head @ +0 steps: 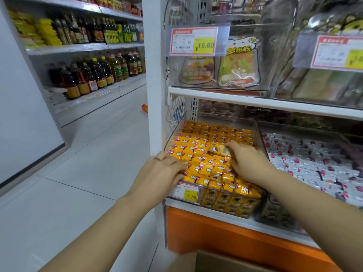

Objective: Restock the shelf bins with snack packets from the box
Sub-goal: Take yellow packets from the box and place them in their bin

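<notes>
A clear plastic shelf bin (260, 134) on the lower shelf is packed with rows of small yellow snack packets (198, 140). My left hand (164, 169) lies flat on the packets at the bin's front left corner, fingers straight, a ring on one finger. My right hand (245, 160) rests on the packets near the bin's middle, its fingertips touching a packet (220, 149) that lies askew on top. The cardboard box (225, 262) shows only as a brown edge at the bottom, below the shelf.
A second clear bin (263, 128) to the right holds white and pink packets (314, 163). Above, bins with bagged snacks (238, 63) carry price tags (193, 41). An orange shelf base (225, 232) runs below. Left is a tiled aisle (88, 154) with oil bottles (94, 73) on shelves.
</notes>
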{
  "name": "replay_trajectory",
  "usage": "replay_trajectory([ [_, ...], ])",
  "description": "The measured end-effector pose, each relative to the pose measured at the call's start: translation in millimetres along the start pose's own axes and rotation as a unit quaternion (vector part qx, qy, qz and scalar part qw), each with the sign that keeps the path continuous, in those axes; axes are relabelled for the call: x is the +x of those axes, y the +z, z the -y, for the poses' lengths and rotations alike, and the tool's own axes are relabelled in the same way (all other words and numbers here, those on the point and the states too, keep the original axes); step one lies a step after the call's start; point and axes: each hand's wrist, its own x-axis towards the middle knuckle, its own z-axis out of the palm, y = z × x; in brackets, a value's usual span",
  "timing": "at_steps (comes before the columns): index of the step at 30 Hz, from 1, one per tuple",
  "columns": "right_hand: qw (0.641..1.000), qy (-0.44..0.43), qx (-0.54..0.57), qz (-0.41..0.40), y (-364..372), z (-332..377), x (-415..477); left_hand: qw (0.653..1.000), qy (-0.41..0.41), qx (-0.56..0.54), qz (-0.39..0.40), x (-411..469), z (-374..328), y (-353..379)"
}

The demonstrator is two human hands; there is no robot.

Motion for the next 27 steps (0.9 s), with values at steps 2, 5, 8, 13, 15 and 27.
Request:
replay_trajectory([
  [2, 0.998, 0.009, 0.067, -0.01, -7.2, 0.9, 2.7, 1.0, 0.008, 0.015, 0.008, 2.2, 0.6, 0.3],
  [5, 0.987, 0.001, 0.153, -0.057, -18.4, -0.2, -0.2, 0.999, 0.014, 0.011, 0.039, 7.9, -6.9, -2.4],
  [8, 0.97, -0.023, 0.231, -0.073, -29.3, 3.8, -9.6, 0.995, -0.01, 0.007, 0.101, 16.2, -12.3, 0.4],
  [13, 0.941, -0.076, 0.329, -0.015, -39.1, 14.3, -22.4, 0.996, -0.004, 0.053, 0.068, 15.8, 3.7, -5.5],
  [15, 0.926, -0.09, 0.366, 0.006, -39.6, 19.2, -24.6, 0.994, 0.008, 0.079, 0.069, 12.7, 6.7, -6.0],
  [27, 0.978, -0.103, 0.171, 0.052, -43.6, 51.1, -16.9, 0.998, -0.045, -0.034, -0.037, 3.2, 10.4, 11.4],
])
